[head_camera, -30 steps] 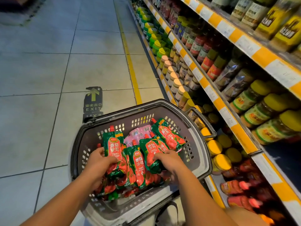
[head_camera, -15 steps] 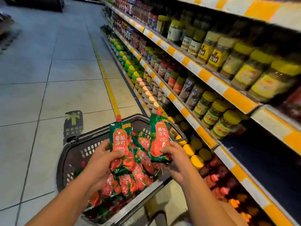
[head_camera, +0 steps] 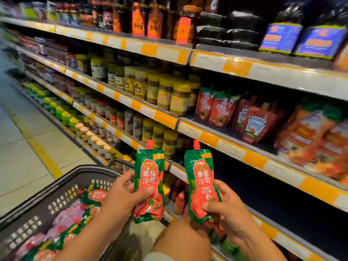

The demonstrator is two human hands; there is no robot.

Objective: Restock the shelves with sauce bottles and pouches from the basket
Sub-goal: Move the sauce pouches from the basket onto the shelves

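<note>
1. Now gripping one green-and-red ketchup pouch (head_camera: 149, 182) upright in the left hand (head_camera: 120, 196), thumb on its front.
2. Pinching a second ketchup pouch (head_camera: 202, 185) upright in the right hand (head_camera: 226, 208).
3. Both held up, apart, before the shelves (head_camera: 233, 146).
4. More pouches down in the dark basket (head_camera: 56, 187), lower left.

Two green-and-red ketchup pouches with red spout caps stand upright, side by side and apart, in front of the shelves (head_camera: 233, 146). The left hand (head_camera: 120, 198) grips the left pouch (head_camera: 149, 178); the right hand (head_camera: 226, 206) grips the right pouch (head_camera: 202, 183). More pouches lie heaped in the dark basket (head_camera: 62, 187) at lower left.
</note>
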